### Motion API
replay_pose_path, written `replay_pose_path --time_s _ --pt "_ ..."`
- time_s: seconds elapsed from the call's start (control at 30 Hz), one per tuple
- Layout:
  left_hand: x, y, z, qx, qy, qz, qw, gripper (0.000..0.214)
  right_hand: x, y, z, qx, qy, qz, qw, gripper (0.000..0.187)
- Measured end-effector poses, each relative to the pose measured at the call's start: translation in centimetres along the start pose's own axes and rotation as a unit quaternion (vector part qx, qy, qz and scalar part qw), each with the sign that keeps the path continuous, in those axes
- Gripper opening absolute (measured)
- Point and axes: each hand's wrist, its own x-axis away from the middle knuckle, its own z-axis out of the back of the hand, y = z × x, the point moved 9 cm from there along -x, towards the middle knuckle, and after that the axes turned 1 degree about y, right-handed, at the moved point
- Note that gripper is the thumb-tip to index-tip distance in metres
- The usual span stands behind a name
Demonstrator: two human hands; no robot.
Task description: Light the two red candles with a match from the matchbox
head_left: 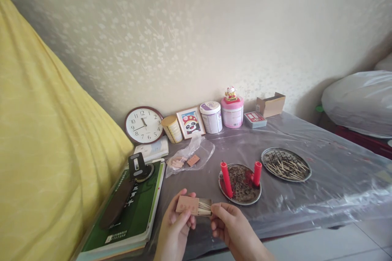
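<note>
My left hand (176,222) is closed round a small cardboard matchbox (187,204), held above the table's near edge. The box's drawer is slid out to the right and shows several matches (204,207). My right hand (228,222) pinches the open drawer end with thumb and fingers. Just beyond the hands a round metal plate (240,200) carries two red candles (226,179), one leaning, one short and upright (257,173). A second metal plate (286,164) to the right is covered with several spent matches.
Plastic sheeting covers the grey table (330,179). A green book stack (131,212) with a dark object on top lies at the left, beside a yellow cloth (39,151). A clear bag (190,157), clock (143,124), tins (211,117), framed picture and boxes line the wall.
</note>
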Motion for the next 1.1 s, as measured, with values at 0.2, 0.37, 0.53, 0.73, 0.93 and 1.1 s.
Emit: replay_pose_path --time_s 0.2,0.37,0.53,0.73,0.93,1.1 --pt "0.1 -0.5 -0.1 -0.084 -0.005 -0.015 0.996 0.043 -0.6 -0.4 0.4 0.167 -0.014 0.059 0.984 0.025" --pt "-0.1 -0.6 0.2 -0.167 -0.002 -0.033 0.985 0.043 1.2 -3.7 0.0 0.382 0.031 0.25 0.889 0.015" --pt "0.4 0.2 -0.5 -0.244 -0.004 -0.057 0.968 0.048 2.9 -5.1 -1.6 0.566 0.036 0.328 0.756 0.018" --pt "0.6 -0.1 -0.9 -0.256 -0.006 -0.057 0.965 0.049 2.8 -4.8 -1.8 0.628 0.046 0.344 0.697 0.021" --pt "0.6 -0.5 -0.9 -0.252 -0.012 -0.043 0.967 0.046 3.0 -4.6 -2.2 0.638 0.04 0.368 0.675 0.021" --pt "0.5 -0.5 -0.9 -0.245 -0.013 -0.045 0.968 0.043 3.1 -4.7 -2.4 0.638 0.031 0.392 0.661 0.025"
